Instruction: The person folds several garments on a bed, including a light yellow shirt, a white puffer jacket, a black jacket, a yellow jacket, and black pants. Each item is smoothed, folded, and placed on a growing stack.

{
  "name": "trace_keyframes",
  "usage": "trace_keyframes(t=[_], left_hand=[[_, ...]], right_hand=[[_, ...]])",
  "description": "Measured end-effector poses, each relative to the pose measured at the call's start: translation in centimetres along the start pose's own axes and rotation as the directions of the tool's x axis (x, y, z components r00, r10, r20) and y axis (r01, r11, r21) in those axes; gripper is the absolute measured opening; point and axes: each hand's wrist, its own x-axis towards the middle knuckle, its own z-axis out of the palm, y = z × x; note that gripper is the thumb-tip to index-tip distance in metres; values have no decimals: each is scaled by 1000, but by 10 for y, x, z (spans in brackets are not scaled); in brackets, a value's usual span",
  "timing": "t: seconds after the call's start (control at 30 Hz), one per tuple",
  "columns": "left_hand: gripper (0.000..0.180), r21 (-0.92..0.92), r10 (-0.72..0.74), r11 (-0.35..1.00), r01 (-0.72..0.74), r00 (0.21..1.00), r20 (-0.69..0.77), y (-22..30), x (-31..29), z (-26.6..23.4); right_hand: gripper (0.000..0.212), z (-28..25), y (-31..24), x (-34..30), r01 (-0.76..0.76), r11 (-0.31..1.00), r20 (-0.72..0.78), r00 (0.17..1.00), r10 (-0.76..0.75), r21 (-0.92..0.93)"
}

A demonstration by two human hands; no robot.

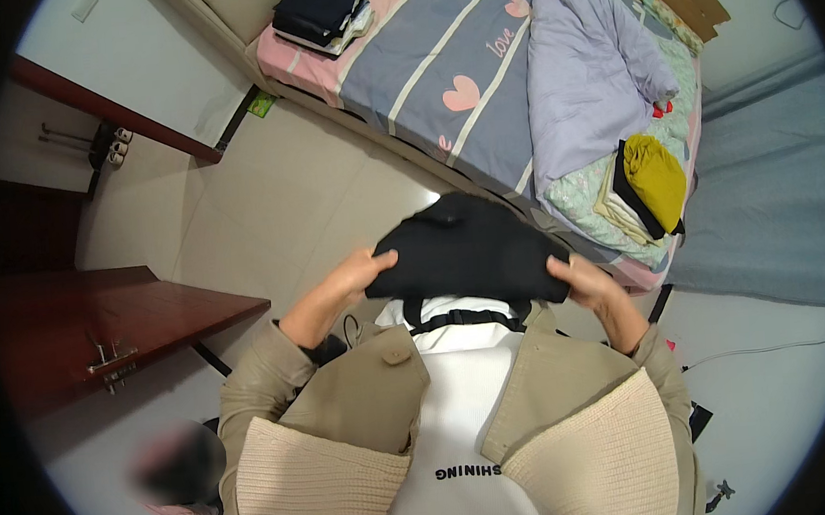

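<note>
A black piece of folded clothing (pixel 469 254) is stretched level in front of my waist, held up in the air. My left hand (pixel 361 272) grips its left end, thumb on top and fingers hidden beneath. At the opposite end my right hand (pixel 581 277) holds it the same way. The garment's kind cannot be made out. Beyond it, on the near right corner of the bed, lies a small stack of folded clothes with a mustard-yellow garment (pixel 656 181) on top.
The bed (pixel 400 51) has a grey, pink-hearted sheet, a crumpled lavender quilt (pixel 590 67) and dark folded clothes (pixel 319 13) at its far left. A reddish-brown door (pixel 171 319) stands at the left. Blue-grey curtains (pixel 768 198) hang on the right.
</note>
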Motion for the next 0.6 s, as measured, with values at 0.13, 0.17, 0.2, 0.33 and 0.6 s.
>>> trace_keyframes(t=[0.13,0.17,0.2,0.33,0.6], left_hand=[[39,-198,-60,978,64,998,28,5,9,-9],[39,-191,-53,980,57,998,25,15,15,-11],[39,-182,-64,981,64,998,7,28,22,-11],[35,-168,85,982,-88,996,-28,109,39,-7],[40,158,294,955,-253,887,-356,334,151,-3]], right_hand=[[50,2,0,5,49,918,26,999,-42,-394],[47,3,-8,13,93,886,48,996,-80,-454],[44,6,-19,24,108,845,26,994,-110,-524],[30,-6,-106,51,190,711,-108,930,-352,-677],[28,-71,-338,196,292,682,-298,736,-608,-671]])
